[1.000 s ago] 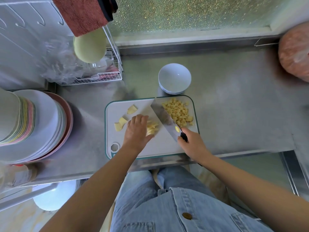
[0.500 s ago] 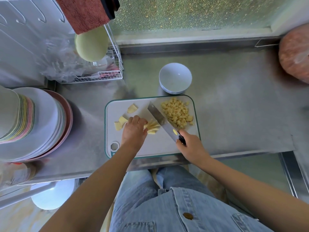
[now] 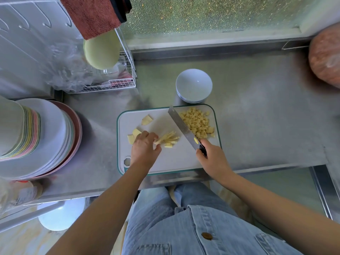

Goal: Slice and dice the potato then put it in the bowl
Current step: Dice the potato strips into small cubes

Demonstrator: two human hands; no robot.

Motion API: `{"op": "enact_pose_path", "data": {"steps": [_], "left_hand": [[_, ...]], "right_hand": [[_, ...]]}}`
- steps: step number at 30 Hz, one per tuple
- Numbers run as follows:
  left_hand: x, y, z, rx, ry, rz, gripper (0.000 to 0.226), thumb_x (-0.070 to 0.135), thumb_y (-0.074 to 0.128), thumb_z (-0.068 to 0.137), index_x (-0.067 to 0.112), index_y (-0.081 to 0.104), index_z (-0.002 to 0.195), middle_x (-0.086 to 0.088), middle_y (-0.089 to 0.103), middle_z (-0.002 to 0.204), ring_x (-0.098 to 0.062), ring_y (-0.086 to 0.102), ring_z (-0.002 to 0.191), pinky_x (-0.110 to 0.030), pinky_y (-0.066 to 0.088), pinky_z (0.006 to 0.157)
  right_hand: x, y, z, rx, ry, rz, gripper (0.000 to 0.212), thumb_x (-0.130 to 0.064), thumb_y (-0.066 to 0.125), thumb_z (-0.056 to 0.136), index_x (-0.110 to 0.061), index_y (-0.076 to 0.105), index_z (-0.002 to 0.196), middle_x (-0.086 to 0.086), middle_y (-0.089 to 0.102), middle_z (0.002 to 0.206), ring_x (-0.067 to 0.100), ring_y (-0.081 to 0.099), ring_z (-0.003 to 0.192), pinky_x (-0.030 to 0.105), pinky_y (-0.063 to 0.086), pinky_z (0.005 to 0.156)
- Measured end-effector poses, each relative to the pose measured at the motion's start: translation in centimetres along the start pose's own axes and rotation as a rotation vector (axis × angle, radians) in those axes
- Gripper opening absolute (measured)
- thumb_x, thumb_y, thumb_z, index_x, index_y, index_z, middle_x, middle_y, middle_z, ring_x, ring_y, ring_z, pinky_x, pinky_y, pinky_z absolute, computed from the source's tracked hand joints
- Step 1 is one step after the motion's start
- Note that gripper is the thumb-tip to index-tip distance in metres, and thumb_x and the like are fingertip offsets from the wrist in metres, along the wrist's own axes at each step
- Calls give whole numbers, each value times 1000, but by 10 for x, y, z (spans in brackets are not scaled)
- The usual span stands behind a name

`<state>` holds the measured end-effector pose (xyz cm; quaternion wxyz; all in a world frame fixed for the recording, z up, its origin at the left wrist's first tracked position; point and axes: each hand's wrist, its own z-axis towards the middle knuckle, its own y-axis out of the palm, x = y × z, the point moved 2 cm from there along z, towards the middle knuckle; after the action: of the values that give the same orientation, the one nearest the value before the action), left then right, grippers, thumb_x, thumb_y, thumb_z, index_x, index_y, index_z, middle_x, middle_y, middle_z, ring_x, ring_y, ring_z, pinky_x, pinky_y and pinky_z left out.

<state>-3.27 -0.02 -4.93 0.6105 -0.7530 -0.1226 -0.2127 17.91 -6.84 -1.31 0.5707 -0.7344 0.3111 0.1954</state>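
1. Fingers (image 3: 147, 136) of the left hand (image 3: 144, 151) curl down over the near end of a bundle of potato strips (image 3: 169, 139). The thumb is tucked against the bundle's side, pinning it to the cutting board (image 3: 176, 161).
2. Fingers (image 3: 200, 153) of the right hand (image 3: 213, 159) wrap tightly round the dark handle of a knife (image 3: 181, 125). From my remote seat I see the blade run diagonally away from the hand, its tip reaching the board's far edge. I cannot tell whether the cutting edge touches the board.
3. Left of the blade lie the strips. Just beside it on the right, a heap of diced potato (image 3: 197, 124) fills the board's far right corner.
4. Larger potato pieces (image 3: 146, 120) sit on the left part of the board, one near the far edge and others partly hidden behind the left knuckles.
5. A white bowl (image 3: 194, 87) stands upright on the steel table (image 3: 257, 116), just beyond the board's far edge and close to the knife tip. All the potato I can see lies on the board.
6. The board rests at the table's near edge. To the left are a stack of plates (image 3: 46, 137) and a wire rack (image 3: 121, 83), with a red towel (image 3: 93, 15) above the rack.
7. At the far right an orange-brown round object (image 3: 325, 56) is cut off by the frame.
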Motion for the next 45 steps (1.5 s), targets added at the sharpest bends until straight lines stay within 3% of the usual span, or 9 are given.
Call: {"op": "enact_pose_path", "data": {"steps": [8, 11, 14, 20, 27, 34, 38, 42, 45], "left_hand": [[3, -2, 6, -12, 4, 7, 16, 21, 68, 88, 15, 72, 103, -6, 67, 103, -24, 62, 89, -32, 54, 82], [4, 0, 6, 1, 71, 38, 32, 26, 70, 84, 15, 66, 115, -8, 61, 114, -26, 58, 101, -35, 54, 84], [9, 6, 6, 5, 188, 71, 49, 28, 79, 75, 10, 65, 118, -11, 61, 111, -30, 60, 98, -39, 56, 74], [20, 15, 7, 38, 286, 40, 34, 22, 85, 70, 12, 73, 100, -7, 64, 92, -29, 61, 79, -37, 56, 61], [13, 17, 4, 165, 382, 41, 26, 16, 84, 71, 10, 75, 95, -6, 71, 92, -29, 65, 78, -33, 56, 66], [15, 23, 6, 182, 338, -28, 14, 1, 84, 66, 9, 75, 74, -8, 67, 77, -31, 61, 66, -33, 53, 50], [14, 21, 3, 218, 336, -48, 12, 4, 82, 70, 9, 76, 79, -9, 68, 87, -33, 64, 78, -33, 56, 60], [8, 22, -3, 215, 375, -13, 28, 31, 67, 82, 9, 74, 98, -10, 69, 103, -30, 65, 88, -34, 55, 72], [7, 25, -1, 187, 363, -10, 25, 14, 84, 70, 8, 75, 92, -9, 70, 97, -31, 66, 83, -34, 57, 66]], "right_hand": [[1, 11, -1, -87, -30, -22, 14, -14, 48, 93, -7, 45, 82, -2, 39, 56, 13, 34, 51, 30, 22, 50], [-3, 7, 1, -61, -24, -6, 23, -13, 48, 93, -19, 39, 73, -5, 35, 54, 12, 32, 49, 27, 20, 50], [-4, 2, 3, -45, -10, -29, 31, -14, 48, 93, -26, 30, 70, -5, 33, 53, 13, 30, 47, 27, 20, 48], [-9, 9, 1, -184, -6, -61, 7, -17, 44, 93, -13, 42, 87, 2, 45, 55, 24, 53, 49, 41, 40, 51], [-24, 3, 14, -129, -6, -216, 12, -17, 43, 95, -19, 35, 86, -4, 35, 51, 14, 34, 46, 29, 18, 45], [-34, 4, 13, -214, -13, -248, 15, -18, 40, 96, -8, 47, 103, 2, 41, 56, 23, 44, 52, 33, 29, 49], [-34, 7, 12, -205, 12, -265, 20, -20, 40, 96, -9, 49, 110, 4, 46, 60, 29, 52, 60, 36, 36, 54], [-36, 7, 14, -184, -1, -248, 14, -20, 41, 96, -10, 48, 104, 4, 46, 58, 27, 50, 57, 36, 35, 52], [-37, 7, 14, -215, -20, -266, 8, -19, 40, 96, -12, 43, 97, 3, 44, 58, 29, 50, 58, 36, 35, 53]]}}
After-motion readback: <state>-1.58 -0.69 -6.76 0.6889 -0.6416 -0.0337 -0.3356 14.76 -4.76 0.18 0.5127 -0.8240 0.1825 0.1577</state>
